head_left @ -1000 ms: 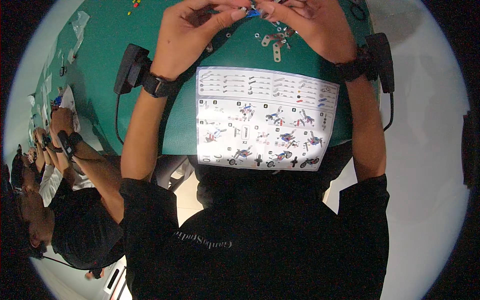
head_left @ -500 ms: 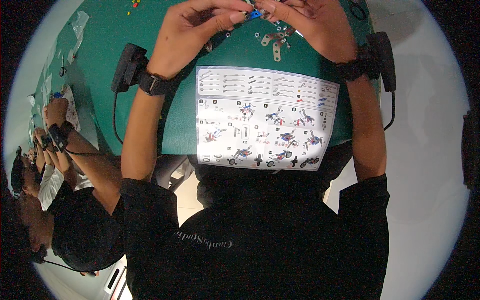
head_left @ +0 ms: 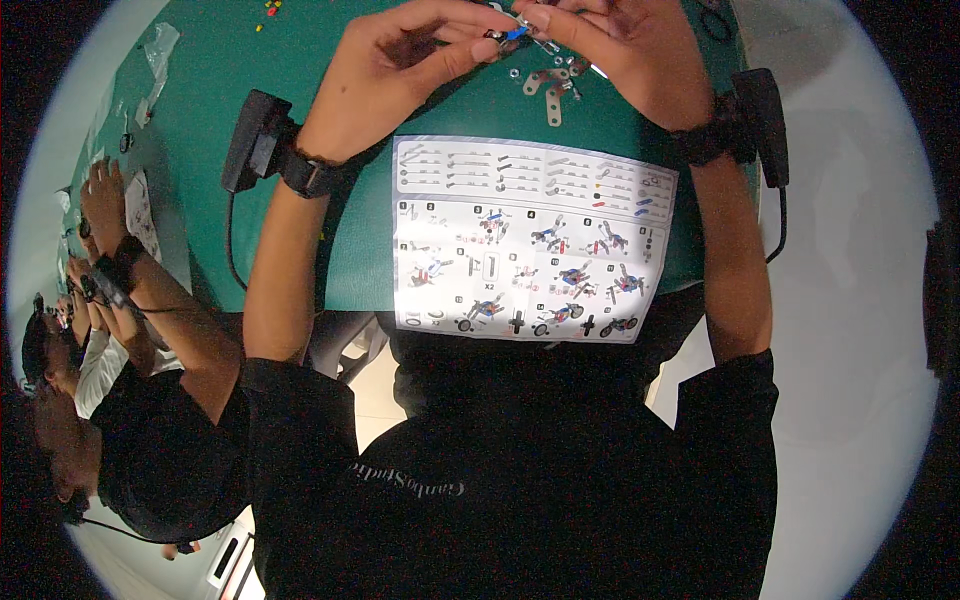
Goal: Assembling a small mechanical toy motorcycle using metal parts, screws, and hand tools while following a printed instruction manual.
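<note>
My left hand and my right hand meet at the top of the view above a green table. Between their fingertips they pinch a small assembly with a blue piece and metal bits. Both wrists carry black straps with boxy devices. Just under the hands lie perforated metal strips on the table. A printed instruction sheet with pictured steps lies flat between my forearms, near the table's front edge.
At the left, other people sit at the same table with their hands on small parts and papers. A clear plastic bag and tiny coloured bits lie at the far left. White floor shows on the right.
My hands stay together on the small assembly with little shift. The neighbouring person's hands at the left have moved up along the table edge.
</note>
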### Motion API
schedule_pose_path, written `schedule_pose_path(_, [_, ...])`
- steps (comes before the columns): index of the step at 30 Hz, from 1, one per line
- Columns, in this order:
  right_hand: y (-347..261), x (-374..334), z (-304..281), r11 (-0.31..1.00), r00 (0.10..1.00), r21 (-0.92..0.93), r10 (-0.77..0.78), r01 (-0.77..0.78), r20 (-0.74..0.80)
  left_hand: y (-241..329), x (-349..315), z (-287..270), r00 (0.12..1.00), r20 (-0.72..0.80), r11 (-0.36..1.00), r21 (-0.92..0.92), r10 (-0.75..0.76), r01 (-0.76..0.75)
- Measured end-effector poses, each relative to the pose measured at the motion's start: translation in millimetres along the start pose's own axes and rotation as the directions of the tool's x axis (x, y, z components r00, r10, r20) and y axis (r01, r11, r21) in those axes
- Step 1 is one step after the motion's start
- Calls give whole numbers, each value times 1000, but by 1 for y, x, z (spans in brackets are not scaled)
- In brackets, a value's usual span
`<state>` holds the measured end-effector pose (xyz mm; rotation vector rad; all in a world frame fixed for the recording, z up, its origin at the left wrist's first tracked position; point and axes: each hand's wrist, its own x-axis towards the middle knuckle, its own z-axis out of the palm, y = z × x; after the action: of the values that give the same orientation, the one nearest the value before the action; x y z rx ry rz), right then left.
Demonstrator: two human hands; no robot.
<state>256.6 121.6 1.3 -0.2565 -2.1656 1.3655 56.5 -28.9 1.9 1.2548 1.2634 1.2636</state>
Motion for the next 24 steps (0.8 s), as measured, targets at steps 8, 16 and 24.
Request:
schedule_pose_path(8, [-10,2,-2,994,995,47,102,-102,12,8,-1,3,999,-22,999,24,-34,35])
schedule_pose_path(16, [0,0,2,973,995,212,98,-96,1,2,1,2,990,-144,1000,17,10,-8])
schedule_pose_path(24, [-14,2,3,985,993,129,115,-115,7,8,-1,1,981,-160,991,54,-110,120])
